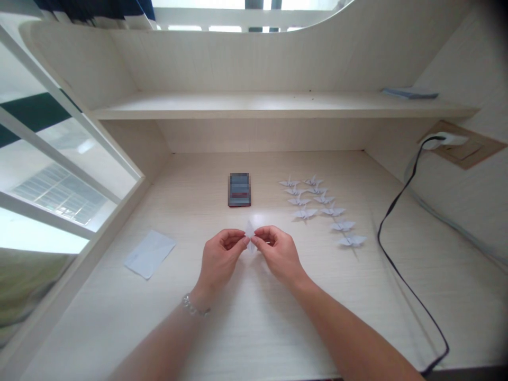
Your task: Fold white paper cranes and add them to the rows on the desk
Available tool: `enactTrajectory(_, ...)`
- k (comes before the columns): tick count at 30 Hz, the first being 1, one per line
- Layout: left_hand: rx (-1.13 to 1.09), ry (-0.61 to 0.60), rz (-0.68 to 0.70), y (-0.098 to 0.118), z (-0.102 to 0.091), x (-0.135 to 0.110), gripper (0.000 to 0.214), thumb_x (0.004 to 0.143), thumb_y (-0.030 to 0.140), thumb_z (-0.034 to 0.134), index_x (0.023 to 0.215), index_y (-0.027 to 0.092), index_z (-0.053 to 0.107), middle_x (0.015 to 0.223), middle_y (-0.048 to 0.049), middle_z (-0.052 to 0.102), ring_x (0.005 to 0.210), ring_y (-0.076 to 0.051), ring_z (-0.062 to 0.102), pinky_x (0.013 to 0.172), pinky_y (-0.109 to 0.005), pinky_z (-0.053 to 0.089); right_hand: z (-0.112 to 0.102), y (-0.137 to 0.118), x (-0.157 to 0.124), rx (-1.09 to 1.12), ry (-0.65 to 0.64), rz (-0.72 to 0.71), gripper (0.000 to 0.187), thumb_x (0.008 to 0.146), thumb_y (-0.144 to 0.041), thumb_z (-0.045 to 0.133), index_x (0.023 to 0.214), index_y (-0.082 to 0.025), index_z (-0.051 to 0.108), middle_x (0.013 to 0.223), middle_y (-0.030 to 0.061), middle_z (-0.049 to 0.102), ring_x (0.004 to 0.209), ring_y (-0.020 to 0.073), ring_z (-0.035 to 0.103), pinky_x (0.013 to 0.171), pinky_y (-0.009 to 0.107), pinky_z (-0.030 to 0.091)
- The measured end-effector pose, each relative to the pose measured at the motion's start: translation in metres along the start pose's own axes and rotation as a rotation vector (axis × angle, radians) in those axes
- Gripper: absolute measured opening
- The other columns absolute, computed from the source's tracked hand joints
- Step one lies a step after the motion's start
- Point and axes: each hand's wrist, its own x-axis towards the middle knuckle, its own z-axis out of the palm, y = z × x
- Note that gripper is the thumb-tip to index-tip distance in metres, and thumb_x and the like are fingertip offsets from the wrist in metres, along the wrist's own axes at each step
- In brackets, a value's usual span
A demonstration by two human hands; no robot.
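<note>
A small piece of folded white paper (250, 230) is held upright over the middle of the desk, narrow and pointed at its top and bottom. My left hand (222, 255) pinches its left side between thumb and fingertips. From the other side my right hand (281, 254) pinches the right side, and the fingertips of both hands nearly meet. Part of the paper is hidden behind the fingers. Beyond my right hand, several folded white paper cranes (305, 213) stand in two rows. Left of my left hand lies a stack or sheet of white paper (150, 254).
A phone-sized dark object (239, 189), its face blurred, lies beyond my hands. At the right, a black cable (391, 259) runs from a wall socket (464, 145) down across the desk (198, 180). A shelf (254, 103) spans the back, with a flat booklet (409, 93) on it.
</note>
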Motion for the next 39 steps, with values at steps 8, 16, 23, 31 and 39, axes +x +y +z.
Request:
enactTrajectory(8,0.036,-0.009,-0.006,-0.002,-0.002,0.001,0.023,0.069,0.030,0.068,0.085,0.014,0.064,0.081,-0.0059,0.069,0.073,-0.016,0.065,0.069,-0.027,0.052,0.002,0.000,0.000,0.041,0.014,0.003,0.014,0.072,-0.026,0.062,0.081,-0.016,0.065,0.077,0.0044,0.067,0.069,0.0156,0.062,0.063,0.026,0.049)
enactTrajectory(16,0.160,-0.024,0.030,-0.001,-0.003,0.002,0.019,0.071,0.032,0.064,0.079,0.015,0.064,0.077,-0.0036,0.067,0.071,-0.015,0.062,0.067,-0.024,0.050,0.001,0.001,0.000,0.034,-0.008,0.006,0.014,0.072,-0.027,0.062,0.079,-0.016,0.066,0.077,0.0046,0.068,0.069,0.0161,0.063,0.064,0.026,0.050)
enactTrajectory(23,0.247,-0.006,0.084,0.004,0.000,-0.001,0.018,0.074,0.033,0.060,0.080,0.016,0.063,0.079,-0.0037,0.067,0.073,-0.016,0.063,0.066,-0.026,0.050,0.000,-0.005,-0.002,-0.100,0.018,-0.067,0.010,0.073,-0.024,0.060,0.076,-0.016,0.065,0.074,0.0040,0.066,0.067,0.0157,0.061,0.063,0.026,0.049)
enactTrajectory(31,0.260,-0.014,0.112,0.009,0.000,-0.004,0.017,0.075,0.033,0.059,0.081,0.018,0.064,0.080,-0.0036,0.068,0.075,-0.017,0.064,0.068,-0.026,0.051,0.000,-0.007,-0.004,-0.145,0.029,-0.150,0.009,0.074,-0.021,0.058,0.076,-0.018,0.066,0.075,0.0037,0.066,0.070,0.0163,0.062,0.066,0.027,0.050)
enactTrajectory(39,0.278,-0.031,0.141,0.008,0.000,-0.005,0.017,0.078,0.031,0.057,0.086,0.018,0.064,0.084,-0.0038,0.068,0.078,-0.016,0.064,0.075,-0.028,0.050,0.000,-0.006,-0.003,-0.113,0.025,-0.133,0.008,0.074,-0.023,0.058,0.076,-0.018,0.064,0.071,0.0028,0.066,0.067,0.0158,0.062,0.066,0.027,0.050)
